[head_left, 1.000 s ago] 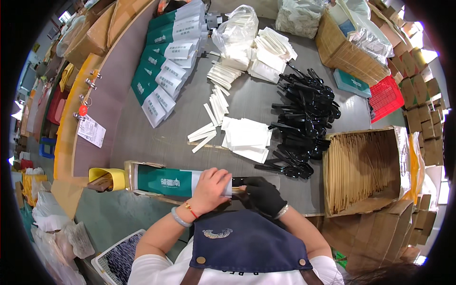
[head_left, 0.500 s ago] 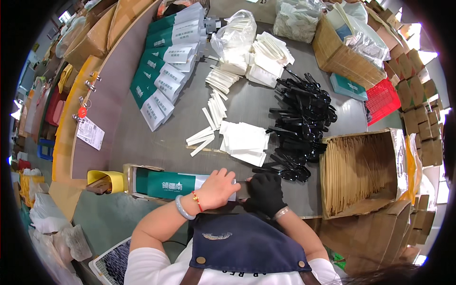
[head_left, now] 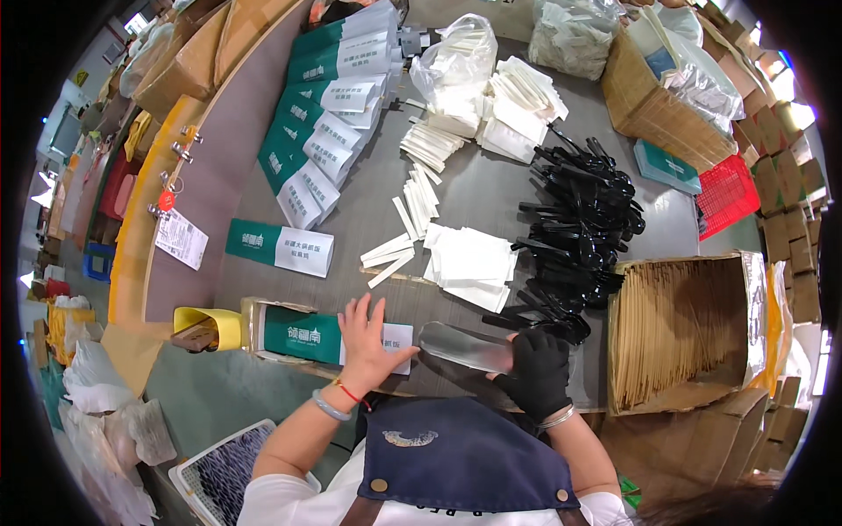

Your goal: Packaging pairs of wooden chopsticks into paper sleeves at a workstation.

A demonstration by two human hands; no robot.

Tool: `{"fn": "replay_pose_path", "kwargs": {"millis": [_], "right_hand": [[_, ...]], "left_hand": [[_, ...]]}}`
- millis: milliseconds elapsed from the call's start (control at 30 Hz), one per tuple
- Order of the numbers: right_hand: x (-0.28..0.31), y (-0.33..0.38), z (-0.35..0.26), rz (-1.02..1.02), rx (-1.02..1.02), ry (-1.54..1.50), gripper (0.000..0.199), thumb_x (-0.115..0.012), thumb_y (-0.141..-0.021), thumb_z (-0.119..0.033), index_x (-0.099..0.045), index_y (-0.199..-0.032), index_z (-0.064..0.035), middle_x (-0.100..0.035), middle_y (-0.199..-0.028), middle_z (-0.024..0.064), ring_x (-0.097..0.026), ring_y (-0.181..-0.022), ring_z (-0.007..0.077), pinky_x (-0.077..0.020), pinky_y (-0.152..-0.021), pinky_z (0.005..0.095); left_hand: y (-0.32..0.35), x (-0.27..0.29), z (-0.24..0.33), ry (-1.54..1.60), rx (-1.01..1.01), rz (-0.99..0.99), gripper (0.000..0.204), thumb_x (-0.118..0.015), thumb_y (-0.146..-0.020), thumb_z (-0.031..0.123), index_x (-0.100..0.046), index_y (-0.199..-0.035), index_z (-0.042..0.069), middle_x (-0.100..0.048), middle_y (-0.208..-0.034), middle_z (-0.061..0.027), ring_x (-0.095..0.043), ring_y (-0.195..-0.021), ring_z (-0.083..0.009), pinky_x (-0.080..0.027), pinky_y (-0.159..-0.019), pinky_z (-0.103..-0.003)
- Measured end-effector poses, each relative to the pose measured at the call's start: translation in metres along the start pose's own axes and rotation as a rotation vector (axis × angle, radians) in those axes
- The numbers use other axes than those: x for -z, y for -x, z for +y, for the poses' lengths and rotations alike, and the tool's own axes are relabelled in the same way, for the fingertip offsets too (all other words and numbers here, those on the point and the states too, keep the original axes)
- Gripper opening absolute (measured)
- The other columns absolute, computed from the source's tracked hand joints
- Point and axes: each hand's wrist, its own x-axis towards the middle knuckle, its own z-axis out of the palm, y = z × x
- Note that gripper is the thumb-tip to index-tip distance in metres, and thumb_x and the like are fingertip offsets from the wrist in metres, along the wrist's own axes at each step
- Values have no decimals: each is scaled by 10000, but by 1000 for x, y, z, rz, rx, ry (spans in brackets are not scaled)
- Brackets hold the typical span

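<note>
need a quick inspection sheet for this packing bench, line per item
surface: grey table, crowded.
job's things: green-and-white paper sleeve under the left hand; shiny clear pouch held by the black-gloved right hand.
clutter: pile of black plastic cutlery, white paper packets, row of green-and-white sleeves, brown cardboard box of tan envelopes.
grippers: left flat, open; right closed on pouch.
cables: nothing seen.
surroundings: red basket, yellow tape dispenser.

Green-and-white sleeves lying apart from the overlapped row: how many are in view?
2: one single sleeve lies left of the loose white strips; another sleeve sits under the left hand. The row may hide more.
</note>
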Motion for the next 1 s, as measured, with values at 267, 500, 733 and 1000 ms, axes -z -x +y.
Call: {"fn": "replay_pose_path", "kwargs": {"millis": [267, 500, 733, 1000], "right_hand": [[-9, -7, -5, -120, 105, -87, 614, -810, -632, -451, -611, -1110, -122, -573, -1074, 84, -542, -1026, 289, -376, -886, 455], [-48, -33, -38, 35, 296, -252, 660, -814, -657, -373, -567, -1218, -130, -553, -1189, 116, -517, -1103, 325, -372, -954, 472], [-9, 37, 146, 718, -424, -191, 289, -730, -826, -137, -606, -1057, -15, -623, -975, 102, -592, -955, 233, -467, -877, 345], [10, 122, 252, 492, -954, 61, 370, -662, -877, -215, -617, -1130, 50, -647, -1104, 194, -608, -1057, 336, -467, -943, 400]], "left_hand": [[2, -10, -16, 117, -3, -1, 956, -860, -622, 385, -432, -1362, -44, -354, -1438, -203, -286, -1344, -421, -176, -1119, -578], [-31, -2, -19, 354, -130, 80, 613, -803, -714, 258, -577, -1220, -6, -524, -1263, -187, -473, -1206, -391, -383, -1017, -470], [-92, -4, -47, 39, -27, 85, 124, -724, -760, 98, -622, -815, 53, -583, -804, -101, -570, -825, -333, -455, -727, -454], [-111, -19, 24, 356, -283, 112, 144, -714, -771, 88, -610, -863, 48, -590, -919, -126, -561, -886, -324, -458, -772, -413]]}}
